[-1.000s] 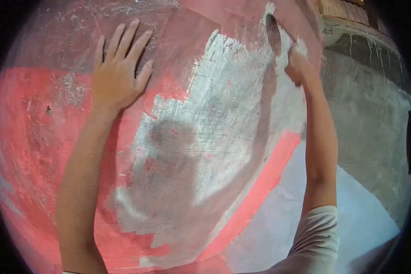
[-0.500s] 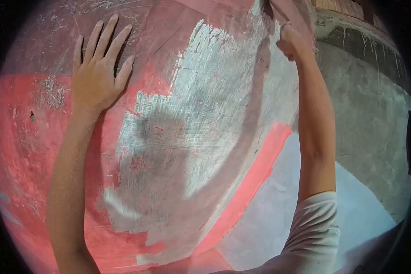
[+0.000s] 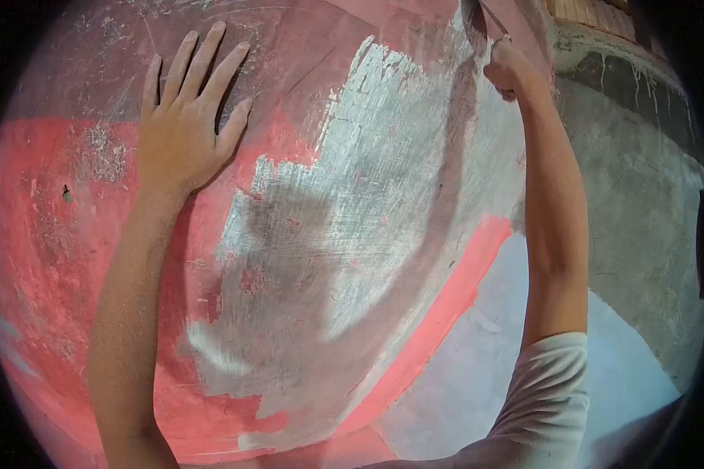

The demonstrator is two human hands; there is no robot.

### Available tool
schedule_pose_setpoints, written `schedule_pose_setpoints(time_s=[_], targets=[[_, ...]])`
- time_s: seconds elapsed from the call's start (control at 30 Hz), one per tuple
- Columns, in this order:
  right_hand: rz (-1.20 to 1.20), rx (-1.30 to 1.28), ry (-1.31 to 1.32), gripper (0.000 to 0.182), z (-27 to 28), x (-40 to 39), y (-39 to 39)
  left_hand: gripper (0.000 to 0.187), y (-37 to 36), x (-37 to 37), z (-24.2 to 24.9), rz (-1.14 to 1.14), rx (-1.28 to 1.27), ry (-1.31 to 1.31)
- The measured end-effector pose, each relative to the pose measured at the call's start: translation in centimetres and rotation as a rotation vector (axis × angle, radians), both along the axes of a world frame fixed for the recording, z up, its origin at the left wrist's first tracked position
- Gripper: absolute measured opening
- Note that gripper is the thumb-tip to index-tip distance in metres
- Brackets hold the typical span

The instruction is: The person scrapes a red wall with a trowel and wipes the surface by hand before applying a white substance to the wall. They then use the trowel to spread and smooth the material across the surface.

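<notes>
My left hand [image 3: 182, 144] lies flat on the painted wall [image 3: 63, 258], fingers spread, across the edge between its dull maroon upper part and the brighter red below. High at the right, my right hand [image 3: 508, 70] is closed in a fist around what looks like a scraper [image 3: 494, 19], a thin tool seen nearly edge-on. Its far end is at the wall, near the top of the frame, and its shape is partly hidden. Between my arms spreads a scraped patch [image 3: 383, 156], whitish grey with ragged edges and fine scratch marks.
A bright pink-red strip [image 3: 430, 320] slants along the patch's lower right edge, beside a pale bluish-white surface [image 3: 461, 375]. Farther right stands a bare grey wall [image 3: 641, 203] with drip marks, below brickwork [image 3: 594, 12]. Shadows of my arm and head fall across the patch.
The view has swung slightly, so wall and arms sit farther right in the frame. My left hand keeps its place on the wall. My right hand still grips the tool near the top.
</notes>
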State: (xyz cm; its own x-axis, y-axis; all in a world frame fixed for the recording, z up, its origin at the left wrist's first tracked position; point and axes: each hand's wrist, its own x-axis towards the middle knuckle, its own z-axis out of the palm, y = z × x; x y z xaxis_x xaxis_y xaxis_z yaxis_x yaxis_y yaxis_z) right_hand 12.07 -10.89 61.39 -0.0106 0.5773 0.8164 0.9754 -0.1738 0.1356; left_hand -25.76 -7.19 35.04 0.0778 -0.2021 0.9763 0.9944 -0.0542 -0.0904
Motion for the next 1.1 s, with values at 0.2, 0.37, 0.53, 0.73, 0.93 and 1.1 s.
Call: schedule_pose_setpoints(time_s=[0.2, 0.37, 0.53, 0.73, 0.93, 1.1], targets=[[0.139, 0.179, -0.031, 0.034, -8.6, 1.0, -0.7, 0.06, -0.2, 0.0, 0.0, -0.037, 0.023, -0.014], [0.109, 0.088, 0.052, 0.022, -1.1, 0.8, 0.5, 0.059, -0.3, 0.0, 0.0, -0.029, 0.006, 0.003], [0.216, 0.315, -0.311, 0.029, -5.8, 5.9, 1.6, 0.06, -0.3, -0.1, -0.3, -0.034, -0.004, 0.003], [0.011, 0.104, 0.086, 0.032, -1.8, 0.9, -0.4, 0.06, -0.2, 0.0, -0.3, -0.043, 0.017, -0.008], [0.012, 0.126, -0.123, 0.021, -5.5, 1.8, -1.0, 0.059, -0.4, -0.1, -0.3, -0.043, 0.011, 0.009], [-0.077, 0.114, 0.043, 0.02, -3.9, -1.0, -2.8, 0.06, -0.8, 0.2, -0.2, -0.016, -0.01, 0.004]])
